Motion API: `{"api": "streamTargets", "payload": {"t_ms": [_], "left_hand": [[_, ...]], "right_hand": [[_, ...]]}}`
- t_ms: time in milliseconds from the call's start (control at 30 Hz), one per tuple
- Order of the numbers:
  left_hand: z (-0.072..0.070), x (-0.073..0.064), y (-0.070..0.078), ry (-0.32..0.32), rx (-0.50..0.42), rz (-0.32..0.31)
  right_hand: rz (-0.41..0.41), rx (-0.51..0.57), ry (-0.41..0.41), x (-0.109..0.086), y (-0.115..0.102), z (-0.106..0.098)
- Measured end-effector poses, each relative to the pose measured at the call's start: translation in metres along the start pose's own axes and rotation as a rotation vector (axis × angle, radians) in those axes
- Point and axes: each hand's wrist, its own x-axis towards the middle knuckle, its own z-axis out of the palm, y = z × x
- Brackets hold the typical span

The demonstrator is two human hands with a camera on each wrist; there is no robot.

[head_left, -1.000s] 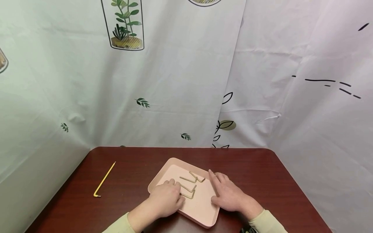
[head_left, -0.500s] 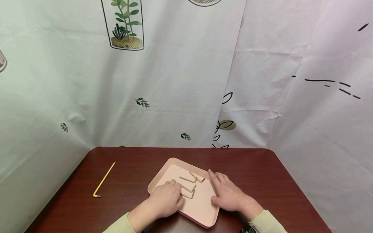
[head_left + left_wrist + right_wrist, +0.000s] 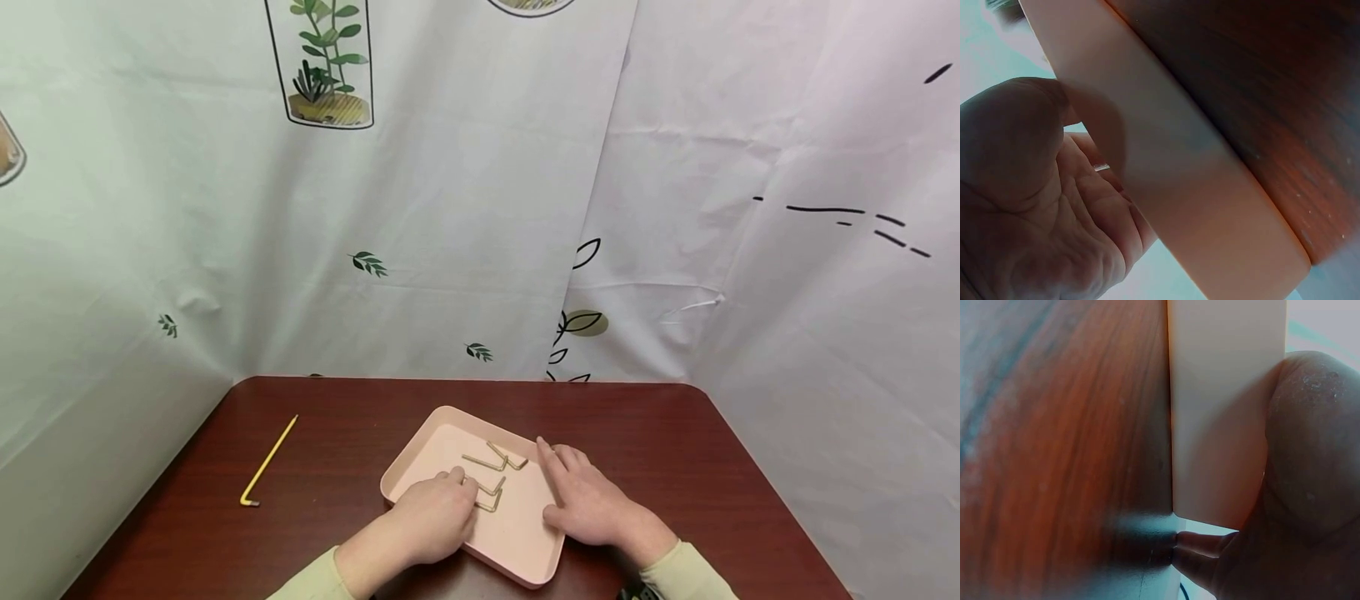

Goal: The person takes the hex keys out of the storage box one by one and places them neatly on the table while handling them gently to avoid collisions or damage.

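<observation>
Inside the pink tray [image 3: 517, 546] lie several brass-coloured L-shaped hex keys [image 3: 483, 462]. My left hand [image 3: 435, 512] reaches over the near-left rim, thumb and fingers drawn together at the long end of a hex key [image 3: 491, 503] in the near group. A small shiny metal piece [image 3: 1102, 167] shows by the fingers in the left wrist view, mostly hidden by the tray wall [image 3: 1166, 156]. Along the right rim rests my right hand [image 3: 592, 500], its index finger extended to the far corner and the thumb over the edge. Its other fingers [image 3: 1200, 550] lie outside the tray.
A yellow L-shaped hex key [image 3: 268, 462] lies alone on the dark red-brown table [image 3: 337, 442], left of the tray. Printed white fabric [image 3: 450, 208] hangs behind the table and along both sides.
My left hand has shifted slightly right, and its thumb has moved up close to the fingers at the near hex keys. The tray and right hand stay put.
</observation>
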Motion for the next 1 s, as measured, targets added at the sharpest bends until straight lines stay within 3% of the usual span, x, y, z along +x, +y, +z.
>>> {"api": "streamTargets", "payload": {"t_ms": [400,1000], "left_hand": [[0.001,-0.001,-0.003,0.007,-0.003,-0.029],[-0.004,0.012,0.009,-0.078,-0.012,-0.051]], "right_hand": [[-0.008,0.002,0.005,0.000,0.000,0.000],[-0.012,0.003,0.010,-0.001,0.000,0.001]]}}
